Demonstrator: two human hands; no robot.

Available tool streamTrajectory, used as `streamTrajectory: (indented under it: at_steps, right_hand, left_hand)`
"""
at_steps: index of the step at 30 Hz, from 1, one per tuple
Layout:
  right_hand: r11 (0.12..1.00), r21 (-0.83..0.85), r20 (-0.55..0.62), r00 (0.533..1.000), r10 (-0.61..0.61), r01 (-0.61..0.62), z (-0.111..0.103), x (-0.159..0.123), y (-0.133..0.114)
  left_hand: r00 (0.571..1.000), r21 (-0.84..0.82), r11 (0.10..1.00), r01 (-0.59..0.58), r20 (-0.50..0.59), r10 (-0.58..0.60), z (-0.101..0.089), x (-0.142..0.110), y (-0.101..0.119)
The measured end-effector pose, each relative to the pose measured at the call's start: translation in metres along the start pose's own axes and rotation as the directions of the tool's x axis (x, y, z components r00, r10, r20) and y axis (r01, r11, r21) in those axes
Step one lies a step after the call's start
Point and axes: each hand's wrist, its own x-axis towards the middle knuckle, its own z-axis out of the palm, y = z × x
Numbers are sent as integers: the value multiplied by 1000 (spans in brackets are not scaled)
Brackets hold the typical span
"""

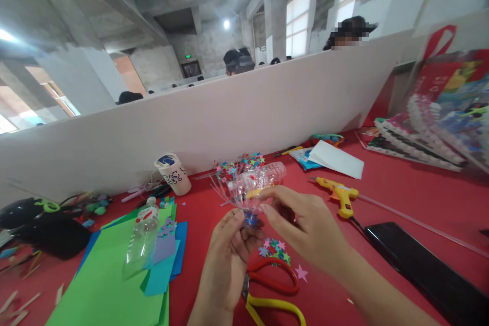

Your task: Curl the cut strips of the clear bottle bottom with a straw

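Observation:
My left hand (237, 242) grips the blue-capped neck of a cut plastic bottle (250, 218), whose clear sides spread upward in thin strips. At the strips, my right hand (298, 216) has thumb and index finger close together, pinching at a clear plastic strip; the exact contact is blurred. Behind them a clear plastic bottle (277, 173) lies on its side, near a cluster of colourful stars (229, 169). Below my hands are small star cut-outs (275, 250), a larger pink star (301, 273) and scissors (273, 285) with one red and one yellow handle.
A yellow hot glue gun (340, 196) and a black oblong object (424, 270) lie on the right. Green paper sheets (103, 270) bear another clear bottle (141, 234) on the left. A marked paper cup (173, 173) stands by the white partition (214, 122); people's caps show beyond it.

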Motion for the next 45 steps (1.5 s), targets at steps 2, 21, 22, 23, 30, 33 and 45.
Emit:
streamTrajectory:
  at_steps: [2,21,22,23,30,33,45]
  right_hand:
    - [999,24,14,1000,28,-28,1,-1,0]
    - [951,-120,-7,958,-286,283,15,-9,10]
    - [941,-135,-11,949,-314,310,15,-9,10]
    - [933,-145,-15,942,-335,330,15,-10,10]
    - [922,-140,-34,929,-368,360,15,-11,8]
    - [937,-119,-20,943,-333,328,14,-10,5]
    - [991,48,0,992,-124,123,10,-7,0]
  left_hand:
    - [1000,1,1000,-4,-17,4,0,0,0]
    - [1000,-62,998,25,-13,-26,4,-3,0]
    - [1000,-73,997,21,-7,-22,4,-3,0]
    - [1000,-82,996,19,0,-19,4,-4,0]
    - [1000,-77,997,-1,-8,0,3,-4,1]
    - [1000,-69,998,7,-22,-9,2,-3,1]
    - [994,85,996,-28,105,18,2,-6,0]
